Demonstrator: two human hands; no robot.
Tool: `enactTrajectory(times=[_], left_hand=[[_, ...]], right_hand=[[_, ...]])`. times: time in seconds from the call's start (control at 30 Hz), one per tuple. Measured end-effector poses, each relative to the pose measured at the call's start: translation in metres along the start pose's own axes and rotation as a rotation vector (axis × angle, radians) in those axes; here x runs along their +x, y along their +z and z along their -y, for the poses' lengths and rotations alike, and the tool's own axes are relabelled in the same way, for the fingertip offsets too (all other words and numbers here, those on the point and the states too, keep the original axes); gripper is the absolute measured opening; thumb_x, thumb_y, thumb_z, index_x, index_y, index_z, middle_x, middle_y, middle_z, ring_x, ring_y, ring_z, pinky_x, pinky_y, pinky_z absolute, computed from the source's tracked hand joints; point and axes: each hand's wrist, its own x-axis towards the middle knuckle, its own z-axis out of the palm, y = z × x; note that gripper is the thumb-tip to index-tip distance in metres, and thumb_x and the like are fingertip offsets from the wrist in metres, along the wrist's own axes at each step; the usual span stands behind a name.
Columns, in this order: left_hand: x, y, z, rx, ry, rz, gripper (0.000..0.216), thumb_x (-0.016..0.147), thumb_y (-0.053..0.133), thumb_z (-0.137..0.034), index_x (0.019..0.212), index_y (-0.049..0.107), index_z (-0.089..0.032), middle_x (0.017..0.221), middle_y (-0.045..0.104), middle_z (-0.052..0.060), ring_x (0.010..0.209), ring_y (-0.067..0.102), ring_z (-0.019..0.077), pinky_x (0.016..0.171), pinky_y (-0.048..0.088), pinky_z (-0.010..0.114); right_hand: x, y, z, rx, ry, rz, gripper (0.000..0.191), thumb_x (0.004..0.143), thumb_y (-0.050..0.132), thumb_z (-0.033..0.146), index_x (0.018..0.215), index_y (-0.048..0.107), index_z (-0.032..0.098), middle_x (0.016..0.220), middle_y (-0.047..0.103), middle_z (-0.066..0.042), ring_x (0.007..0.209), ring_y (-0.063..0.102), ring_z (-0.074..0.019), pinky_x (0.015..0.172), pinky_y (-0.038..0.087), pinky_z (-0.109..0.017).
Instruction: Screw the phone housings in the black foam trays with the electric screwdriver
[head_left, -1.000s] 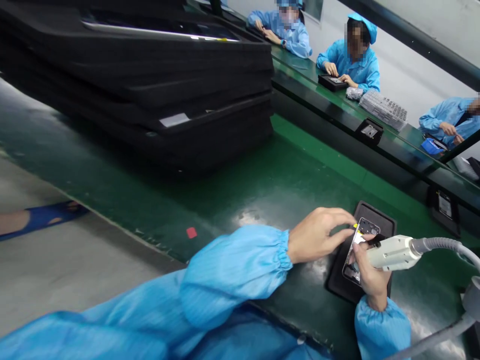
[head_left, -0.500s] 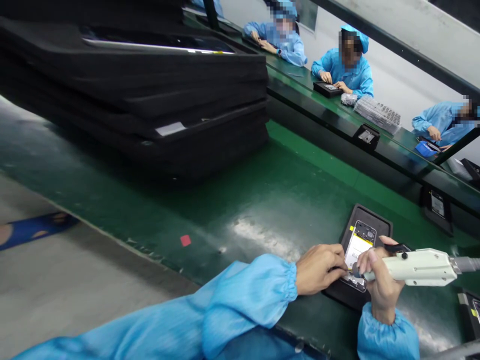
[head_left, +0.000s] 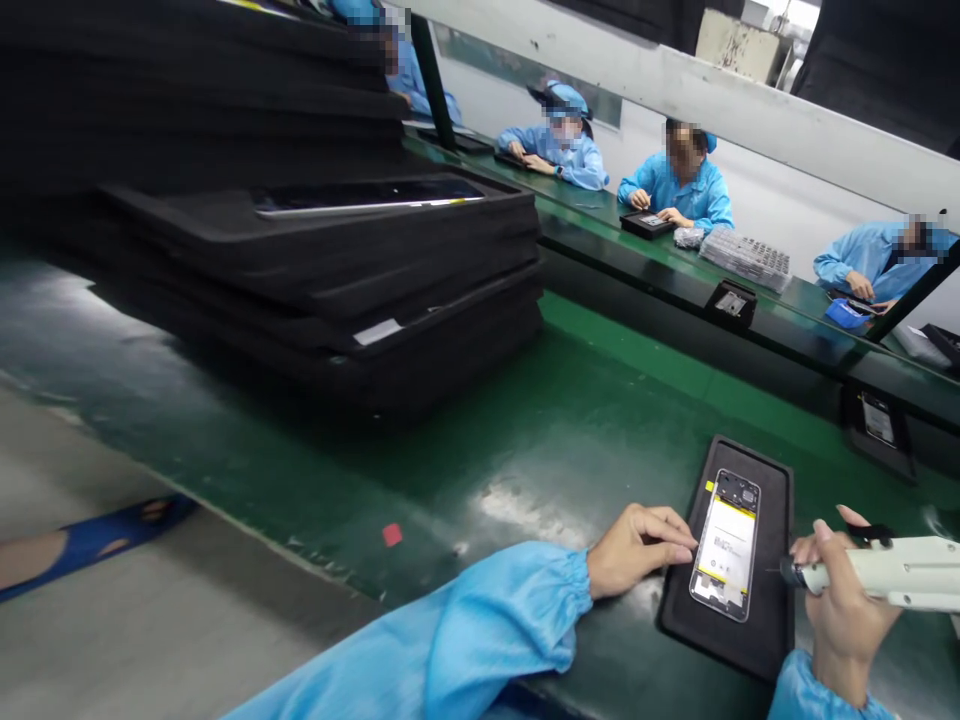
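Low right of centre, the left hand [head_left: 641, 550] has a narrow grip beside the opened phone [head_left: 725, 546], its contents unclear. The phone lies in a black tray [head_left: 770, 515], battery [head_left: 729, 530] seated, screws too small to judge, so work seems partway; at far right, apart from it, the right hand [head_left: 844, 600] grips a powered driver [head_left: 911, 572].

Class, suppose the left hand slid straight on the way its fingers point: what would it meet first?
Probably the opened smartphone in the black tray, just ahead of the left hand; whether they touch is unclear.
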Motion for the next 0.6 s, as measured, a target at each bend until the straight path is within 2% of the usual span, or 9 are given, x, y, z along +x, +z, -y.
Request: enactTrajectory(times=[0.2,0.33,0.4,0.47,0.6], left_hand=[[0.0,0.001,0.002,0.067,0.032,-0.023,0.031,0.066,0.079,-0.051,0.078,0.079,-0.022,0.081,0.07,0.006,0.073,0.062,0.0154,0.075,0.05,0.028],[-0.001,0.002,0.003,0.1,0.04,-0.032,0.031,0.068,0.078,-0.052,0.078,0.079,-0.023,0.08,0.07,0.006,0.072,0.061,0.0147,0.074,0.049,0.027],[0.0,0.002,0.003,0.102,0.042,-0.037,0.031,0.068,0.078,-0.052,0.078,0.079,-0.023,0.079,0.069,0.006,0.07,0.06,0.0143,0.073,0.049,0.027],[0.002,0.002,0.004,0.102,0.037,-0.043,0.031,0.068,0.078,-0.052,0.077,0.079,-0.022,0.079,0.069,0.006,0.07,0.06,0.0142,0.071,0.048,0.026],[0.003,0.002,-0.001,0.113,0.02,-0.06,0.03,0.068,0.077,-0.049,0.075,0.078,-0.02,0.079,0.069,0.007,0.07,0.06,0.0148,0.07,0.048,0.027]], right_hand=[[0.012,-0.016,-0.006,-0.107,0.0,-0.2,0.041,0.065,0.082,0.033,0.094,0.061,0.014,0.048,0.056,0.006,0.041,0.052,-0.0131,0.043,0.045,-0.027],[0.015,-0.026,-0.007,-0.12,0.081,-0.281,0.036,0.066,0.082,0.038,0.084,0.061,0.014,0.048,0.056,0.004,0.041,0.051,-0.013,0.043,0.046,-0.026],[0.017,-0.032,-0.007,-0.123,0.148,-0.309,0.038,0.067,0.08,0.042,0.086,0.061,0.013,0.047,0.056,0.004,0.043,0.051,-0.0132,0.044,0.046,-0.026],[0.019,-0.04,-0.008,-0.114,0.209,-0.276,0.043,0.071,0.074,0.048,0.092,0.062,0.013,0.047,0.055,0.003,0.044,0.051,-0.0141,0.045,0.046,-0.026],[0.024,-0.059,-0.01,-0.014,0.342,-0.109,0.051,0.071,0.059,0.062,0.098,0.059,0.018,0.047,0.053,0.002,0.045,0.049,-0.016,0.047,0.047,-0.029]])
